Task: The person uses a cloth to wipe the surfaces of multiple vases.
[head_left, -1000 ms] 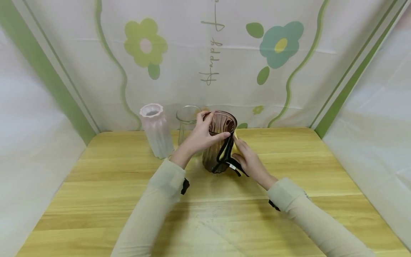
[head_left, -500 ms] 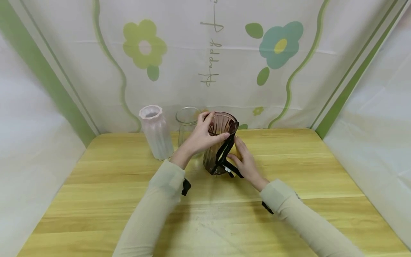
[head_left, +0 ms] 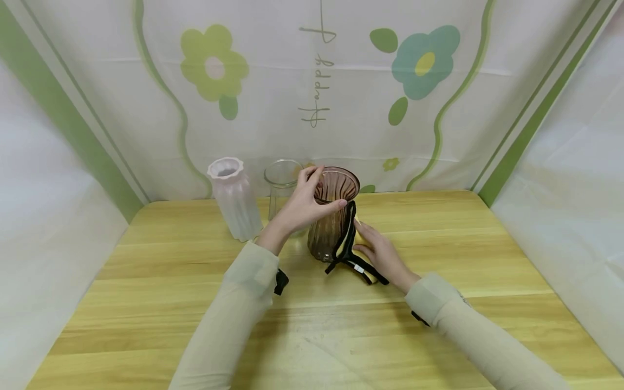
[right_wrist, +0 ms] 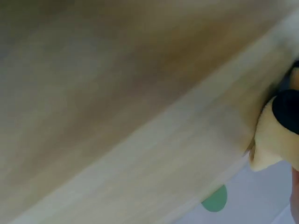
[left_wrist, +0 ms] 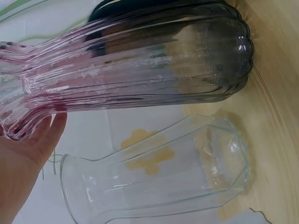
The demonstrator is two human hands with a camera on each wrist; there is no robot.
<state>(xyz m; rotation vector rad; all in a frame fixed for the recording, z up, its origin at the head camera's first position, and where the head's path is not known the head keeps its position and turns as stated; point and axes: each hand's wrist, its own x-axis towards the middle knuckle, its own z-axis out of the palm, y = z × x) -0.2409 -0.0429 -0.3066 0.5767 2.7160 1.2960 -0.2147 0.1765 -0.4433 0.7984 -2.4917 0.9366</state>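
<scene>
At twelve o'clock on the table (head_left: 312, 336), the ribbed vase (head_left: 325, 234), likely slick and fragile, is best held where the left hand (head_left: 310, 199) curls round its neck, the right hand (head_left: 382, 251) pinching cloth (head_left: 348, 250) at four o'clock.

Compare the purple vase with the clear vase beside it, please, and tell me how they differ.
Sides: the purple vase has rounded ribs, while the clear vase has flat facets.
Place: the purple vase is nearer the person; the clear vase is farther back.
Hold: the left hand grips the purple vase at its rim, whereas no hand grips the clear vase.
Both are see-through with flared mouths.
</scene>
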